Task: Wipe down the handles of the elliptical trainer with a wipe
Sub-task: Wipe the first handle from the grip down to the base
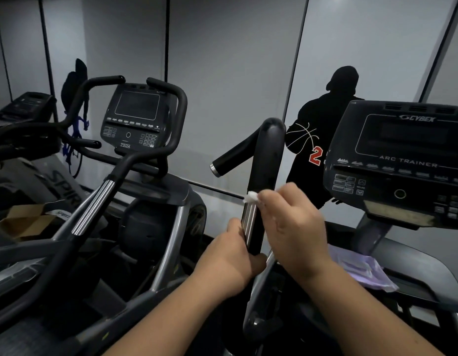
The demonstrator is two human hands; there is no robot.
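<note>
A black upright handle (267, 160) of the elliptical trainer rises in the middle of the view, with a silver sensor strip (249, 218) low on its grip. My left hand (231, 263) is wrapped around the bottom of that grip. My right hand (290, 224) pinches a small crumpled white wipe (251, 196) and presses it against the handle just above the silver strip. A short side grip (231, 156) branches off to the left of the handle.
The trainer's console (402, 160) sits at the right, with a purple packet (361, 271) below it. A second machine with a console (135, 119) and curved handles (94, 199) stands at the left. A mirror wall behind shows a dark reflected figure (323, 129).
</note>
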